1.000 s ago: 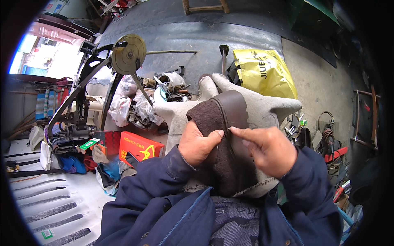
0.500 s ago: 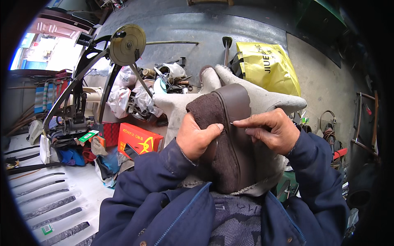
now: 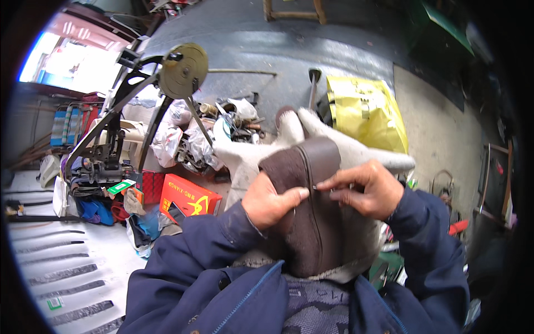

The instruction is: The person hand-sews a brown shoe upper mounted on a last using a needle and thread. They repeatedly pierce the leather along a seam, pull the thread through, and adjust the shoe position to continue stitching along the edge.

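A dark brown boot (image 3: 320,222) lies lengthwise over my lap, fuzzy on its left side and smooth on its right. Down its middle runs a dark line; whether seam or zip I cannot tell. My left hand (image 3: 271,203) grips the fuzzy side, thumb pressed on top near the line. Beside the line, my right hand (image 3: 364,188) is closed in a pinch, forefinger stretched toward it. A tiny shiny metal piece (image 3: 315,187) shows at that fingertip. Under the boot spreads a pale, worn cloth (image 3: 245,161).
A hand-wheel machine (image 3: 183,71) stands front left, with bagged odds and ends beside it. Nearer lie an orange-red box (image 3: 189,196) and dark strips (image 3: 64,273) on a white surface. A yellow bag (image 3: 367,114) stands beyond the cloth; a wooden stool (image 3: 295,14) is farther off.
The whole view has shifted, so the surroundings and the boot sit lower in the picture. Both hands keep nearly the same hold, and my right fingertips remain by the dark line.
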`<control>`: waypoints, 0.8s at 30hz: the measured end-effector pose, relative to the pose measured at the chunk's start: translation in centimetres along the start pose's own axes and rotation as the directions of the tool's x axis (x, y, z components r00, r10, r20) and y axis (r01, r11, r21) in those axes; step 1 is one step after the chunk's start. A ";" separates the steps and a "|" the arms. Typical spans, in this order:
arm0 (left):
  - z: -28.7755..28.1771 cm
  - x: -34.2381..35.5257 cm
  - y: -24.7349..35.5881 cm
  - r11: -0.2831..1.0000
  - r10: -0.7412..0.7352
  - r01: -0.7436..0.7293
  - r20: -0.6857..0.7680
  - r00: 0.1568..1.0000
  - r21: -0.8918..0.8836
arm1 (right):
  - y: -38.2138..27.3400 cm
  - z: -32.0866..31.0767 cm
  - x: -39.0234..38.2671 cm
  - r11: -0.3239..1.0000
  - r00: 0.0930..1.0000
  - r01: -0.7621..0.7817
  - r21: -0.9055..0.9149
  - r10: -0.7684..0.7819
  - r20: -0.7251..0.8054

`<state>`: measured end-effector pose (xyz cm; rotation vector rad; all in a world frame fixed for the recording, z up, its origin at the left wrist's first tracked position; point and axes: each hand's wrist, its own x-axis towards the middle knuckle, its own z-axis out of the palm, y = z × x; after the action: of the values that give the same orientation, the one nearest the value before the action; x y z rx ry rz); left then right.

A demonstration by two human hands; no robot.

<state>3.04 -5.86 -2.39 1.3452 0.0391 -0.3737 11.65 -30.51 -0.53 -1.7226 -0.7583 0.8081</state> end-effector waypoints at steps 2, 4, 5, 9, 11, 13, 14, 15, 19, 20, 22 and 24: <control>-0.3 0.1 -0.3 1.000 0.030 -0.030 0.030 0.999 0.000 | -0.2 -0.5 0.6 0.997 0.999 0.014 -0.080 -0.011 0.040; -0.4 0.3 -0.7 1.000 0.025 -0.025 0.029 0.999 -0.014 | -0.6 -0.8 0.8 0.995 0.999 0.036 -0.094 -0.032 0.035; -0.4 0.4 -0.9 1.000 0.013 -0.012 0.032 0.999 -0.009 | -0.8 -0.8 0.9 0.995 0.999 0.019 -0.093 -0.016 0.034; -0.3 0.8 -2.0 0.992 0.021 -0.015 0.050 0.999 -0.123 | -1.0 -0.8 1.2 0.994 1.000 -0.008 -0.106 0.010 0.013; -0.2 1.2 -2.5 0.995 0.043 -0.040 0.033 0.999 -0.088 | -0.7 -1.0 1.4 0.990 1.000 0.001 -0.140 0.002 0.021; 0.1 1.4 -2.8 0.992 0.018 -0.017 0.004 1.000 -0.123 | -0.4 -0.9 1.5 0.992 1.000 0.009 -0.127 -0.008 0.010; 0.1 1.5 -2.9 0.994 -0.011 0.010 -0.010 1.000 -0.107 | -0.2 -1.0 1.5 0.992 1.000 0.001 -0.127 0.000 0.010; 0.1 1.7 -3.0 0.993 -0.033 0.032 -0.006 0.999 -0.113 | 0.0 -1.0 1.7 0.992 1.000 0.026 -0.127 -0.026 0.000; 0.3 1.8 -3.0 0.999 -0.007 0.006 -0.028 1.000 -0.048 | 0.3 -0.3 1.7 0.995 0.994 -0.100 -0.012 0.101 0.038; 0.4 1.8 -3.0 1.000 -0.019 0.019 -0.060 0.998 -0.001 | 0.3 0.0 1.9 0.999 0.999 -0.038 -0.023 0.038 0.005; 0.3 1.8 -2.9 0.999 -0.023 0.026 -0.094 0.995 0.035 | 0.2 0.0 2.1 0.999 1.000 -0.024 -0.035 0.024 0.011; 0.4 1.8 -2.7 0.999 -0.027 0.030 -0.081 0.996 0.037 | 0.2 -0.1 2.3 0.998 1.000 -0.024 -0.051 0.025 0.015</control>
<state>3.92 -7.11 -5.30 1.3985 0.1188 -0.3463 13.07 -28.77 -1.05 -1.7755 -0.7756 0.8266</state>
